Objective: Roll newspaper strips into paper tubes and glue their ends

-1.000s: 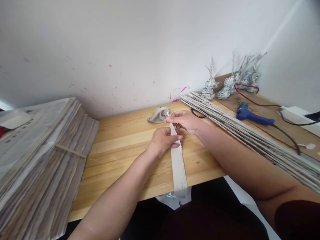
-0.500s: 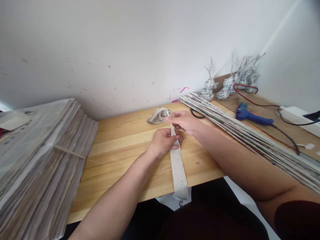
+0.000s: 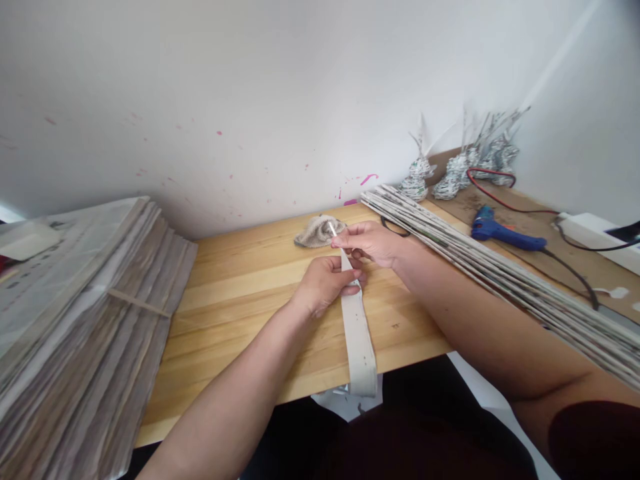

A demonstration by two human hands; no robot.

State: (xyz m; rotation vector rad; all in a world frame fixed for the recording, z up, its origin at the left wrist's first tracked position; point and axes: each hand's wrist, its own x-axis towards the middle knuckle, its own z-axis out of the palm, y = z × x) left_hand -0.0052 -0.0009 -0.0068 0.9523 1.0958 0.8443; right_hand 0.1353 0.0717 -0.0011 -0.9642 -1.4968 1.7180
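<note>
A long strip of printed paper (image 3: 359,340) runs up from the table's front edge, its near end hanging over it. At its far end it narrows into a thin rolled tip (image 3: 333,229). My left hand (image 3: 327,281) is closed on the strip, thumb on top, below the narrowed part. Just beyond it, my right hand (image 3: 369,243) pinches the rolled end between thumb and fingers, the tip sticking out up and to the left. A crumpled grey-beige cloth (image 3: 318,232) lies right behind the tip.
A tall stack of newspaper (image 3: 145,307) with a band stands at left. Along the right lies a bundle of thin paper sticks (image 3: 465,267), with a blue glue gun (image 3: 507,233) and its cord beyond. Woven paper figures (image 3: 416,179) stand by the wall; black-handled scissors (image 3: 397,230) are partly hidden.
The rolled tip now sticks out more clearly past my right fingers. The strip's near end has shifted slightly right. Both hands stay almost in place.
</note>
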